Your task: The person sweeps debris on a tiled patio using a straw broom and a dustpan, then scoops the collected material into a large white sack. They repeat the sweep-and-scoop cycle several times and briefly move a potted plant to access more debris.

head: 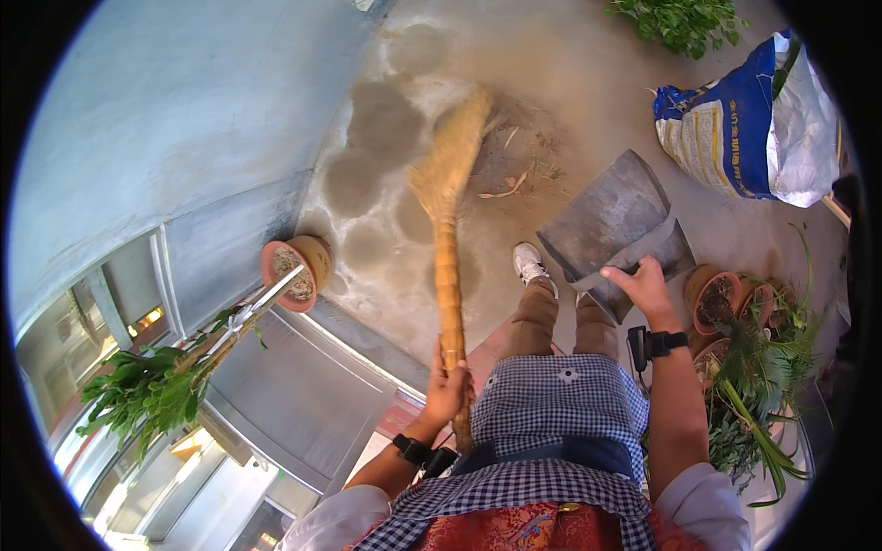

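Note:
My left hand [448, 389] is wrapped around the bound handle of a straw broom [449, 275]. The broom's fanned head is blurred and lies over the concrete floor, at the left edge of a patch of dirt and dry plant scraps [524, 162]. In my right hand [641, 286] is the band-like handle of a grey metal dustpan [606, 213]. The dustpan hangs tilted by my shoe [528, 262], right of the dirt; whether it touches the floor I cannot tell.
A potted plant [298, 272] with a leafy stem stands by the grey-blue wall [207, 103]. At the right are a blue and white woven sack [744, 131] and several potted plants [716, 303]. More greenery [679, 24] stands at the far end. Damp round marks [386, 120] spot the floor.

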`<state>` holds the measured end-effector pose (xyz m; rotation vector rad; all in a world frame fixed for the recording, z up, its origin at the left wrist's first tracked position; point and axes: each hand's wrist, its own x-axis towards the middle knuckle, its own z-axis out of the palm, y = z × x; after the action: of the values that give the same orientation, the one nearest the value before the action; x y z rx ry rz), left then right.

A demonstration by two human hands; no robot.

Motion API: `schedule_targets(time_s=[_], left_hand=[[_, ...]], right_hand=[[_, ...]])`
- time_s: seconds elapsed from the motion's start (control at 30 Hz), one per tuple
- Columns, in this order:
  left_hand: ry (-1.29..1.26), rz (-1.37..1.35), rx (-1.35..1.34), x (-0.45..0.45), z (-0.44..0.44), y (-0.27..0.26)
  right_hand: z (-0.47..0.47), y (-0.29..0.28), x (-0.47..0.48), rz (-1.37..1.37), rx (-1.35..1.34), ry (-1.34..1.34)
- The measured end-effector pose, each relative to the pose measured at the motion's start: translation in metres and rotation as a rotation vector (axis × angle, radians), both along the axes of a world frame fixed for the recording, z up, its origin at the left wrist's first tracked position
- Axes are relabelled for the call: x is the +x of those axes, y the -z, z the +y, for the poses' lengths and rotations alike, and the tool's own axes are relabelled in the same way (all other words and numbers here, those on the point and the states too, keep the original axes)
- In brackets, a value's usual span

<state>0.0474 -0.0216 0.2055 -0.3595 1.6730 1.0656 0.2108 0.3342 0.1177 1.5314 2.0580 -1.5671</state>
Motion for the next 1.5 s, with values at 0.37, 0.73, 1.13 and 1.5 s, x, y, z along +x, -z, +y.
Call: schedule_targets(time_s=[0.37,0.73,1.13,1.5], left_hand=[[0.413,0.388,0.010,-0.144,0.134,0.199],[0.667,0.155,-0.304,-0.045,-0.027,0.065],[0.574,0.387,-0.077,-0.164,0.153,0.153],[1.188,0.462,-0.422,-0.113,0.002,0.145]], right_hand=[[-0.006,0.008,0.002,0.010,0.018,-0.043],[-0.022,-0.010,0.017,0.028,-0.026,0.094],[-0.026,0.011,0.044,-0.135,0.019,0.008],[-0.023,-0.012,0.056,-0.126,-0.018,0.096]])
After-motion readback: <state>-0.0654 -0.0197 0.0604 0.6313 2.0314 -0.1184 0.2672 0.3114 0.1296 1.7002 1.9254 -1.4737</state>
